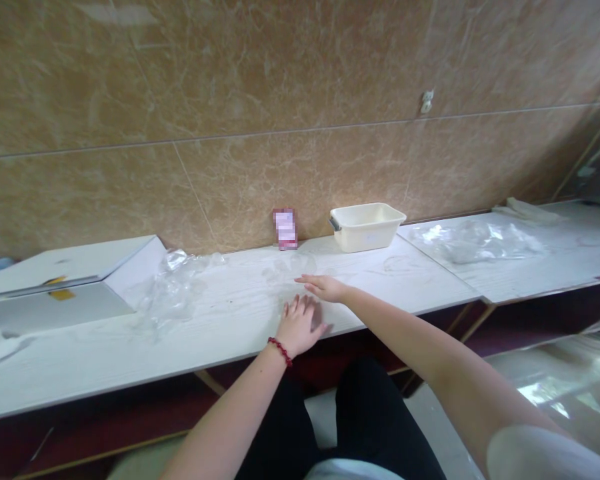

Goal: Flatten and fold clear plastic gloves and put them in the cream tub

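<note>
My left hand point(299, 325), with a red bead bracelet at the wrist, lies flat on the white table point(230, 320), fingers stretched out. My right hand point(325, 287) lies just beyond it, fingers extended to the left, palm down. Both rest on a thin clear plastic sheet point(285, 277) that is hard to see against the table. Neither hand grips anything.
A cream plastic tub point(366, 226) stands at the wall to the right, a small pink box point(285, 229) beside it. Crumpled clear plastic point(173, 293) lies left, next to a white carton point(65, 283). More plastic point(475, 240) covers a second table point(555, 267) at right.
</note>
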The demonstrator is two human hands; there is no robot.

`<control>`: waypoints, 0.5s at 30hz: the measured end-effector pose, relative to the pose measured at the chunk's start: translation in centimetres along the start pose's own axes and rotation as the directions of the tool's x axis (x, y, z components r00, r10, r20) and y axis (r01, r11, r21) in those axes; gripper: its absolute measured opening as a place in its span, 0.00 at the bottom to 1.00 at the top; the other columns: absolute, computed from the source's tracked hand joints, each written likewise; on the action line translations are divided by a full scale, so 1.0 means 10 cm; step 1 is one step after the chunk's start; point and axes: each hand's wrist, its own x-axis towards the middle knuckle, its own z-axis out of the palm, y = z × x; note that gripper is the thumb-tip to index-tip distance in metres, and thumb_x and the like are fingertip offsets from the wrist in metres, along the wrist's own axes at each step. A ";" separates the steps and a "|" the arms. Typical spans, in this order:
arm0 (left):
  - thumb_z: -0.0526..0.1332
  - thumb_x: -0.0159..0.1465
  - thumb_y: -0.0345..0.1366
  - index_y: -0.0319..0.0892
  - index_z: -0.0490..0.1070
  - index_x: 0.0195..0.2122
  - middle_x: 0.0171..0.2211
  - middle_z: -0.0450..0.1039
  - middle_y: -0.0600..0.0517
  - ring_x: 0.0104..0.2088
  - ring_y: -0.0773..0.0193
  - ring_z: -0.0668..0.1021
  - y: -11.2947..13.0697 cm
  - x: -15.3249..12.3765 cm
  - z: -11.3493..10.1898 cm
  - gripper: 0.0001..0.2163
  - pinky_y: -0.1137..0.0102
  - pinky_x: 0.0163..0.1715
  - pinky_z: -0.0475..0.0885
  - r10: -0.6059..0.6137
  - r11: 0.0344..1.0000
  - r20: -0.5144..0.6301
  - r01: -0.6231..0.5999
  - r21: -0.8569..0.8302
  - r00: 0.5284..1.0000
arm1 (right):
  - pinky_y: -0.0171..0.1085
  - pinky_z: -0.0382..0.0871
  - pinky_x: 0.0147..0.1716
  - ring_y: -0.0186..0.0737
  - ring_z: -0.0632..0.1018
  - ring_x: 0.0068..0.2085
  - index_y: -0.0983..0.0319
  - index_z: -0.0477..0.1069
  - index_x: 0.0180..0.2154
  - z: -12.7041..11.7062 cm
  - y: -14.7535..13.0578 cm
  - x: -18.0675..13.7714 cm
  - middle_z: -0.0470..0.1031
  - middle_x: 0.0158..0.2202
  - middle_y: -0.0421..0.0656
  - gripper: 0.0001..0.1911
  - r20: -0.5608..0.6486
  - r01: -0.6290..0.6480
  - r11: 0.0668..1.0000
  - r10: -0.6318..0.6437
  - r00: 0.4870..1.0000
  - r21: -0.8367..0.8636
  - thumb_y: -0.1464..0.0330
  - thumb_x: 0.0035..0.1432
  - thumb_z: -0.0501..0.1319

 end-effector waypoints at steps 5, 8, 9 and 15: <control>0.39 0.55 0.55 0.43 0.49 0.56 0.57 0.46 0.42 0.56 0.46 0.49 0.17 -0.01 0.19 0.30 0.46 0.49 0.40 -0.110 0.993 -0.038 0.112 0.041 0.993 | 0.41 0.43 0.54 0.36 0.53 0.56 0.59 0.53 0.54 0.24 0.18 0.28 0.55 0.55 0.41 0.22 0.167 0.105 0.987 -0.083 0.983 -0.125 0.65 0.58 0.41; 0.39 0.55 0.54 0.44 0.50 0.55 0.58 0.44 0.43 0.56 0.46 0.48 0.14 -0.02 0.18 0.30 0.44 0.48 0.39 -0.110 0.993 -0.029 0.112 0.043 0.993 | 0.45 0.40 0.53 0.39 0.50 0.57 0.55 0.50 0.54 0.24 0.31 0.39 0.50 0.57 0.40 0.22 0.176 0.142 0.962 -0.101 0.979 -0.234 0.62 0.57 0.43; 0.39 0.56 0.54 0.45 0.49 0.55 0.58 0.44 0.43 0.56 0.46 0.47 0.14 -0.02 0.18 0.29 0.44 0.48 0.40 -0.109 0.993 -0.022 0.110 0.042 0.994 | 0.47 0.40 0.53 0.41 0.49 0.57 0.54 0.49 0.55 0.23 0.36 0.43 0.48 0.57 0.41 0.24 0.170 0.135 0.955 -0.092 0.981 -0.263 0.60 0.57 0.43; 0.39 0.55 0.54 0.45 0.48 0.56 0.58 0.43 0.43 0.56 0.46 0.46 0.14 -0.03 0.16 0.30 0.43 0.48 0.39 -0.110 0.994 -0.022 0.110 0.024 0.994 | 0.53 0.38 0.51 0.46 0.48 0.57 0.52 0.46 0.55 0.17 0.60 0.67 0.45 0.58 0.42 0.27 0.134 0.032 0.938 0.016 0.991 -0.345 0.53 0.54 0.42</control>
